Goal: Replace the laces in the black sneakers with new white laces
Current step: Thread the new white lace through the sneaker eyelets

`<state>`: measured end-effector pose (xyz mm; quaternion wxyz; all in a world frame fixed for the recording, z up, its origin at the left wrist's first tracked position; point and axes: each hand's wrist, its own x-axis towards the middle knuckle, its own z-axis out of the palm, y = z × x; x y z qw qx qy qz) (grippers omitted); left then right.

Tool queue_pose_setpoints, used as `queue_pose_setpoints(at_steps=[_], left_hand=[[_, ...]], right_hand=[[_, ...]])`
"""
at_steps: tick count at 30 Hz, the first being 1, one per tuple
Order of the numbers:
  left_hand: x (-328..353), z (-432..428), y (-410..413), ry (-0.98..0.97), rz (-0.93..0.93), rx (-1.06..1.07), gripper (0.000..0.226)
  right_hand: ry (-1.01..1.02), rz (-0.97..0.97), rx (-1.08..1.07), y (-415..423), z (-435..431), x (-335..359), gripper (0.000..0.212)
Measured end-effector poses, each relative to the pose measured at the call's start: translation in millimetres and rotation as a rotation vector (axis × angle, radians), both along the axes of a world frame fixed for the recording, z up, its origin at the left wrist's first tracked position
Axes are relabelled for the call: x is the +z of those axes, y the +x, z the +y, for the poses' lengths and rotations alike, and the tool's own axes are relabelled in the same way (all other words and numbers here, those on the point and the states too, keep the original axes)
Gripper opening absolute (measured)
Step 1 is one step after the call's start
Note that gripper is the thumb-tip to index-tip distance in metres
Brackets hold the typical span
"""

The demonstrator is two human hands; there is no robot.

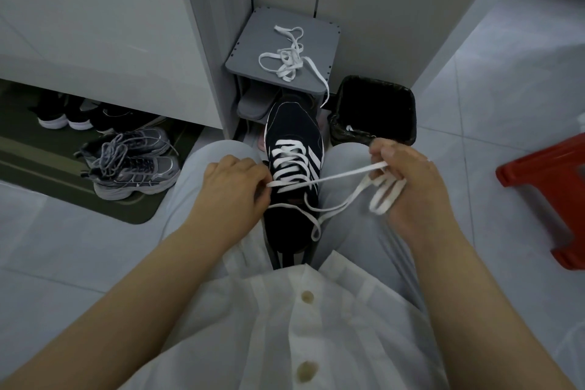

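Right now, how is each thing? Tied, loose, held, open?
black sneaker: wedged between the knees, laced, not tied.
white lace: pulled taut between both hands.
left hand: pinches the lace beside the sneaker.
right hand: grips bunched lace loops.
spare lace: loose tangle on the grey stool, one end hanging off.
bin: open, bag-lined.
grey sneakers: laces untied.

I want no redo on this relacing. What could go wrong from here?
1. The right hand grips a bunch of white lace while the left hand pinches it at the black sneaker: ends may finish uneven or twisted.
2. The sneaker is only wedged between the knees; a hard pull might tip it.
3. The spare lace hangs off the grey stool beside the bin and could slip off.
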<state>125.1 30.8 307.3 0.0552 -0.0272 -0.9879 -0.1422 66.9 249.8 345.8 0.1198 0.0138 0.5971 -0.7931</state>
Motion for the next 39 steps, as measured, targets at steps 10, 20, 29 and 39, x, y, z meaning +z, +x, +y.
queue_pose_setpoints(at_steps=[10,20,29,39], left_hand=[[12.1,-33.8,18.5,0.187,-0.168,-0.177,0.028],[12.6,-25.9,23.5,0.102,-0.25,-0.289,0.017],[18.1,22.9,2.0,0.512,0.047,0.106,0.016],[-9.5,18.7,25.1,0.307,0.026,-0.113,0.028]], right_hand=[[1.177,0.544,0.349,12.7,15.8,-55.9,0.031],[1.021,0.637,0.289,30.9,39.7,-48.9,0.023],[0.817,0.38,0.377,37.0,-35.5,-18.2,0.024],[0.781,0.176,0.262,52.9,-40.8,-26.1,0.035]])
